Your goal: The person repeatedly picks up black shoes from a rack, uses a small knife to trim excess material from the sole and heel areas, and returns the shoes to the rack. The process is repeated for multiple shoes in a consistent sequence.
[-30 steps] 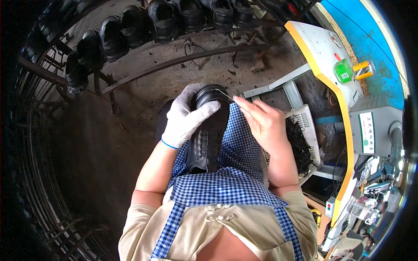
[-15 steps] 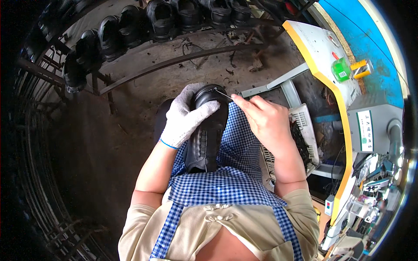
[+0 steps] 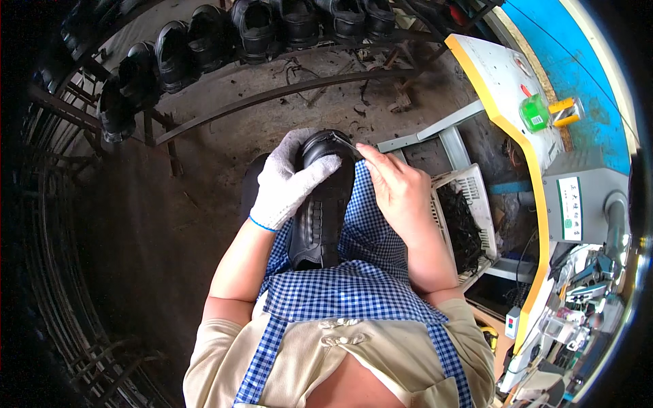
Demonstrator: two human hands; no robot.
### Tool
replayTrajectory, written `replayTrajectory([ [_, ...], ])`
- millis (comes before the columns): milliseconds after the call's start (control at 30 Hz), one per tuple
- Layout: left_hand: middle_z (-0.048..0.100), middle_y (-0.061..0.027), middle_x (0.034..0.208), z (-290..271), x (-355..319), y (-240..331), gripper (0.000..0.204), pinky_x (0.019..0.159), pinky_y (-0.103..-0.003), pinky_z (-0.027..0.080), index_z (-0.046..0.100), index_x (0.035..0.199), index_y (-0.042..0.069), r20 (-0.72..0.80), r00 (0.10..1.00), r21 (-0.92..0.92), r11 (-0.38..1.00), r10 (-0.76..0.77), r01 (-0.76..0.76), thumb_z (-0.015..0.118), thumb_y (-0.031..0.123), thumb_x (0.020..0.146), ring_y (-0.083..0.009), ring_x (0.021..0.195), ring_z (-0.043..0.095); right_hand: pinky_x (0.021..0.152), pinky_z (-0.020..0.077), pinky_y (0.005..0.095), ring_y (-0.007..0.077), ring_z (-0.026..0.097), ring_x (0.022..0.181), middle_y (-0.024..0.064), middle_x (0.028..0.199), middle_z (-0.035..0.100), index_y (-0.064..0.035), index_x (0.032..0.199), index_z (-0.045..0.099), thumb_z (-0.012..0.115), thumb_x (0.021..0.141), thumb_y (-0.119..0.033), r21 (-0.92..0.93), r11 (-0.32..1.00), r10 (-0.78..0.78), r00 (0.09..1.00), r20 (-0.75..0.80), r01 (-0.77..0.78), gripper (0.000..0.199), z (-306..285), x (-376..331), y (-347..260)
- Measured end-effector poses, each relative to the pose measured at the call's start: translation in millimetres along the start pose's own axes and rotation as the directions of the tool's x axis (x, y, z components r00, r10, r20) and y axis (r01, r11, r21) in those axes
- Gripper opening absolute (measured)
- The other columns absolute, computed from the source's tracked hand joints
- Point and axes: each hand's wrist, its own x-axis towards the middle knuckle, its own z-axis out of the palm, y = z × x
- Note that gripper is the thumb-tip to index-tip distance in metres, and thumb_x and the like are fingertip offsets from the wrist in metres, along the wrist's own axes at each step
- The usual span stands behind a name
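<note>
Grimy concrete floor [image 3: 204, 204] under a rack of black shoes [image 3: 258, 27]. On the checked apron [image 3: 367, 272] lies a glossy black leather shoe [image 3: 320, 211]; the knit-gloved left hand [image 3: 289, 183] clasps its toe, the bare right hand [image 3: 398, 187] pinches a thin tool [image 3: 350, 144], tip indistinct.

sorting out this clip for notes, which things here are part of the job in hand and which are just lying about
In the job:
- black shoe on the lap
- gloved left hand gripping its toe
- bare right hand pinching a thin tool at the toe edge
- checked apron under the shoe

Lying about:
- row of black shoes on the rack
- white crate of dark scraps
- green bottle
</note>
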Motion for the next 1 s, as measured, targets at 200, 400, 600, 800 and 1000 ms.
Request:
replayTrajectory([
  [200,0.066,-0.0096,0.115,0,1,-4,0.055,0.096,-0.032,0.049,0.059,0.124,0.002,0.002,1.000,-0.063,0.998,-0.023,0.023,0.083,0.023,0.079,-0.0174,0.105,0.062,0.059,0.0569,0.0380,0.0302,0.072,0.072,0.0139,0.090,0.072,-0.0121,0.122,0.066,0.064,0.094,-0.010,0.194,0.978,0.107,0.984,-0.143,-0.078,0.028,29,-10,-3],
  [400,0.066,-0.0098,0.116,0,0,-6,0.055,0.096,-0.032,0.049,0.059,0.124,0.001,-0.011,1.000,-0.061,0.998,-0.021,0.020,0.083,0.022,0.080,-0.0173,0.105,0.061,0.063,0.0572,0.0373,0.0299,0.072,0.073,0.0153,0.092,0.072,-0.0092,0.121,0.066,0.063,0.095,-0.010,0.414,0.876,0.279,0.960,-0.015,-0.248,0.026,38,-17,-4],
  [600,0.068,-0.0128,0.113,1,-2,-4,0.060,0.094,-0.033,0.052,0.060,0.124,0.000,-0.032,0.999,-0.038,0.999,-0.007,0.006,0.083,0.032,0.079,-0.0193,0.104,0.065,0.056,0.0532,0.0363,0.0247,0.067,0.063,0.0108,0.079,0.066,-0.0170,0.126,0.067,0.066,0.092,-0.011,0.283,0.955,0.070,0.994,0.078,-0.090,0.035,5,-7,12],
  [800,0.069,-0.0133,0.112,1,0,-5,0.062,0.094,-0.033,0.052,0.061,0.124,0.000,0.009,1.000,-0.007,1.000,-0.013,0.013,0.083,0.035,0.079,-0.0202,0.104,0.065,0.055,0.0527,0.0378,0.0246,0.064,0.063,0.0060,0.077,0.059,-0.0225,0.118,0.072,0.068,0.087,-0.013,-0.029,0.989,-0.136,0.965,0.223,0.146,0.033,-40,18,14],
  [1000,0.069,-0.0135,0.111,5,0,-2,0.063,0.094,-0.033,0.052,0.060,0.125,0.000,0.039,0.999,0.029,1.000,-0.009,0.008,0.081,0.037,0.079,-0.0206,0.104,0.066,0.057,0.0543,0.0365,0.0233,0.065,0.064,0.0045,0.081,0.058,-0.0223,0.119,0.071,0.065,0.083,-0.011,-0.188,0.917,-0.278,0.902,0.329,0.351,0.038,-56,40,15],
])
